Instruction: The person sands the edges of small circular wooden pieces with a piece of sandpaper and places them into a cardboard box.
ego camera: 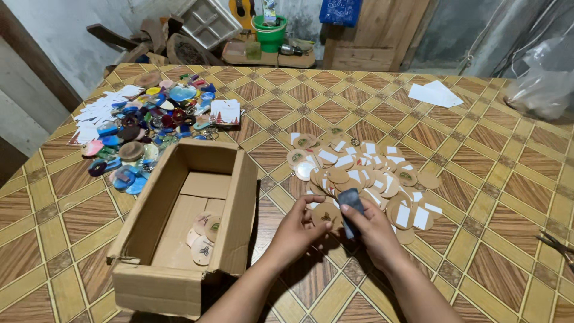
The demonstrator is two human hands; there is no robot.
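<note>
My left hand [297,230] pinches a round tan wooden disc [326,213] with a small picture on it, just above the table. My right hand [373,230] grips a small dark grey block [350,206], pressed against the same disc. Both hands hover at the near edge of a spread pile of round wooden discs [365,176], many bearing white stickers. To the left stands an open cardboard box [236,203] with a few discs [203,236] lying on its bottom.
A heap of colourful keychains and tags [143,128] with white cards lies at the far left. White paper [435,94] and a clear plastic bag [541,84] sit far right. Scissors [559,245] peek in at the right edge. Clutter stands on the floor beyond the table.
</note>
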